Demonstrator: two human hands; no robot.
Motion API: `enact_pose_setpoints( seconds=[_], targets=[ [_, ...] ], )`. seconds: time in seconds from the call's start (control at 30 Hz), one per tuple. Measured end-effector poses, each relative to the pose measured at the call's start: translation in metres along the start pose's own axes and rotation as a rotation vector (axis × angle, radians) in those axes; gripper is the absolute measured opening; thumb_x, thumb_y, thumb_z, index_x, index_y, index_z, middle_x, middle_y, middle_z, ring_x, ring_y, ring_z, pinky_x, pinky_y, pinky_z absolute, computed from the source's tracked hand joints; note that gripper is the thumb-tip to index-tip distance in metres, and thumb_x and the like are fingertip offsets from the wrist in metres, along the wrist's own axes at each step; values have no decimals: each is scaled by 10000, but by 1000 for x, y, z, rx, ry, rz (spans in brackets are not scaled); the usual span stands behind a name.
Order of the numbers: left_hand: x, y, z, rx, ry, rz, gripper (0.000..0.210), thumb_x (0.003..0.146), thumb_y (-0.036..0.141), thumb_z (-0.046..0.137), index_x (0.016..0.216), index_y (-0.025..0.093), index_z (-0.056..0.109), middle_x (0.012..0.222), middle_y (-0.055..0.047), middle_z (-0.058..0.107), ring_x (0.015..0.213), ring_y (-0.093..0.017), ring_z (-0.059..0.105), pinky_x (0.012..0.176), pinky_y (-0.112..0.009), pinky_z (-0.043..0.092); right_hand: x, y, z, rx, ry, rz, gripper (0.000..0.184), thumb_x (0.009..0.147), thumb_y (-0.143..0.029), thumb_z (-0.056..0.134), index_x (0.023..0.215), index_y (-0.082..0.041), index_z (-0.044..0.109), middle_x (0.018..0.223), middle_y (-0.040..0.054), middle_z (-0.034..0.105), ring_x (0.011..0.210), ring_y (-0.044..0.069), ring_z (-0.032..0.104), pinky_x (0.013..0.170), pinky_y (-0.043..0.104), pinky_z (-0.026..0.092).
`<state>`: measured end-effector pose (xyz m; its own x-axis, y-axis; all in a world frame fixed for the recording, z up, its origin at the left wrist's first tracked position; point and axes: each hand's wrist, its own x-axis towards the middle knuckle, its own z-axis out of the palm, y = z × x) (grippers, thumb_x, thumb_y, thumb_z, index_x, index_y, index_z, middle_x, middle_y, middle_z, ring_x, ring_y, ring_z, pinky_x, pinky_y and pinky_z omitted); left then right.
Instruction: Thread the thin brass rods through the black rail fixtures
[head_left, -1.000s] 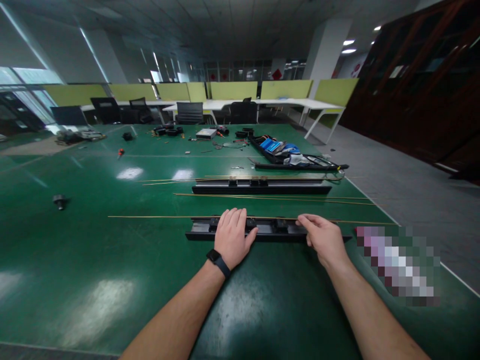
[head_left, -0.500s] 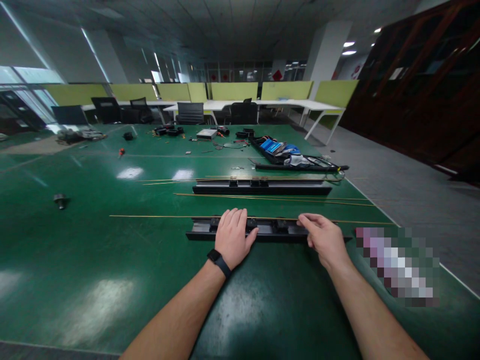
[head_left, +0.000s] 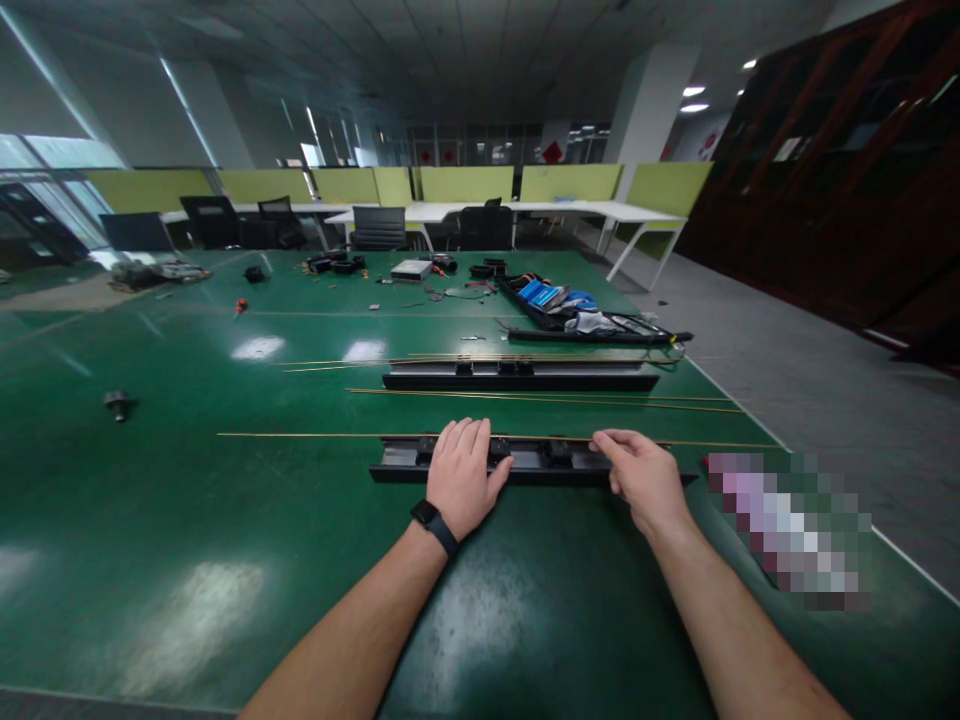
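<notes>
A long black rail (head_left: 551, 477) with a grey channel and black blocks in it lies across the green table. On its left half rests my left hand (head_left: 461, 480), fingers stretched out flat and thumb apart. The hand hides part of the rail and a block. A thin brass-coloured rod (head_left: 296, 435) runs along the rail's far side and reaches past both its ends. Over the rail's right part, my right hand (head_left: 643, 480) pinches the rod between thumb and forefinger.
Farther back lies a second black rail (head_left: 517, 382) with more thin rods (head_left: 540, 396) around it. A black tray (head_left: 555, 310) with blue packs stands beyond. A metal fitting (head_left: 116, 404) sits at left. A blurred-out item (head_left: 787, 530) lies right.
The whole view has shifted slightly, with things a little farther left. Both hands keep their places on the rail and rod.
</notes>
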<state>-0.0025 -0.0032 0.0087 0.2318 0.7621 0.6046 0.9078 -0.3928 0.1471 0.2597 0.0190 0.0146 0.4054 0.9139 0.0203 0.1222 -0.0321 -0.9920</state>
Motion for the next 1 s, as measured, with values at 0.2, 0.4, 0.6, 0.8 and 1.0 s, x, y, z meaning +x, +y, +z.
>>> enact_pose_setpoints(
  seconds=[0.2,0.4,0.6,0.8,1.0],
  targets=[
    [0,0,0,-2,7,-3,514,986,463,552,1395,152,543,1327,-147,659,1308,-310,571,1191,-511,380,-4,-4,1,-17,-37,-25,483,724,-547,811,963,-135,731,900,124,782,321,49,423,314,217,257],
    [1,1,-1,12,7,3,521,981,469,560,1378,132,552,1315,-157,662,1291,-314,578,1186,-511,385,-2,-1,2,-15,-25,-9,487,685,-554,832,918,-137,737,883,132,782,320,56,416,313,229,266],
    [0,1,1,-2,-4,-5,521,986,465,556,1390,136,543,1330,-149,657,1314,-308,565,1199,-500,374,-2,-4,3,14,11,25,486,667,-551,829,896,-134,728,887,139,781,317,54,411,303,228,237],
    [0,0,1,11,2,-2,531,983,469,558,1393,130,542,1336,-155,656,1304,-315,571,1196,-509,376,-6,-7,2,14,-22,-4,509,679,-550,834,952,-134,722,871,121,778,318,53,423,300,216,238],
    [0,0,0,8,8,-4,528,981,468,559,1396,141,544,1329,-158,660,1303,-316,576,1188,-514,385,-8,-9,2,-28,-49,-17,510,685,-578,827,916,-133,734,870,120,778,325,49,414,302,223,266]
  ],
)
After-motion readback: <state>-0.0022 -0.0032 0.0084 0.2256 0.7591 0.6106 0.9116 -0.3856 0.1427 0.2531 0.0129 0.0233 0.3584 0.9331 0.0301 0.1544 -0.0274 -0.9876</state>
